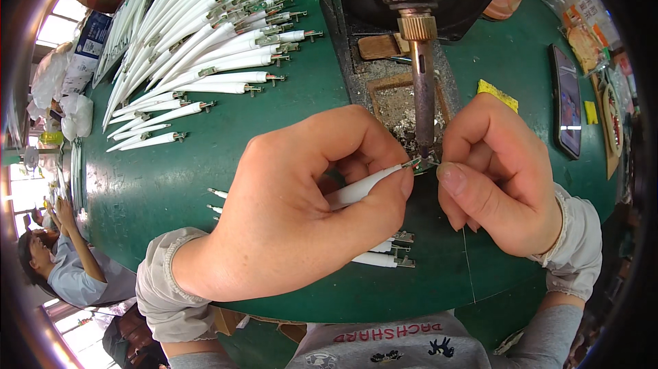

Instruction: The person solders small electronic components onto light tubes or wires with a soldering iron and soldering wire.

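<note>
My left hand (295, 194) is closed round a white tapered stick (358, 191) with a small green circuit board at its end. That board is right under the tip of an upright soldering iron (423, 91); whether they touch is too small to tell. My right hand (504, 180) pinches a thin wire (469, 266) near the iron's tip, and a length of it hangs down toward the table's front edge. Under my left hand lie a few more white sticks (375, 259) with metal ends, partly hidden by it.
Many white sticks (205, 47) with boards lie fanned out at the far left of the green table (205, 139). Behind the iron's tip sits a solder-spattered tray (391, 98). A yellow sponge (498, 94) and a phone (566, 102) lie right. Another person (75, 259) sits beyond the left edge.
</note>
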The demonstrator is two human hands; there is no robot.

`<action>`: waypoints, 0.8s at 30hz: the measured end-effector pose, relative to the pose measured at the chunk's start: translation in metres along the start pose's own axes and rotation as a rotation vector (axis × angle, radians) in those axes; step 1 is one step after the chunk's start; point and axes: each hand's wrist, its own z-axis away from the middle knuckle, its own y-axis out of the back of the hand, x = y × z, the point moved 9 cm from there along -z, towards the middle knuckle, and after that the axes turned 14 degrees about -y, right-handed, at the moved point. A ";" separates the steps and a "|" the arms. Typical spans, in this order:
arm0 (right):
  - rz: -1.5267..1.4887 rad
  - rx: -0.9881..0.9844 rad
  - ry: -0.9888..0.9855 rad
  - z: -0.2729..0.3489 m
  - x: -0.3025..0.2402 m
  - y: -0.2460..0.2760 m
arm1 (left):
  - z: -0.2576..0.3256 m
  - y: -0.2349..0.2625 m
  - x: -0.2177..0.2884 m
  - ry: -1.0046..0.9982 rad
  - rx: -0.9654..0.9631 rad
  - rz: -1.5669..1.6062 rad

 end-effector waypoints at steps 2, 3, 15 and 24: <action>0.028 0.006 0.056 0.000 -0.004 -0.001 | 0.000 0.000 0.002 -0.020 -0.001 0.001; 0.040 0.007 0.076 0.000 -0.006 -0.001 | 0.000 0.000 0.003 -0.032 -0.002 0.000; 0.090 0.012 0.083 0.000 -0.002 0.001 | 0.003 0.001 -0.004 0.052 -0.008 0.034; 0.411 0.197 0.508 0.013 -0.027 -0.003 | 0.006 -0.010 -0.016 0.208 -0.103 0.239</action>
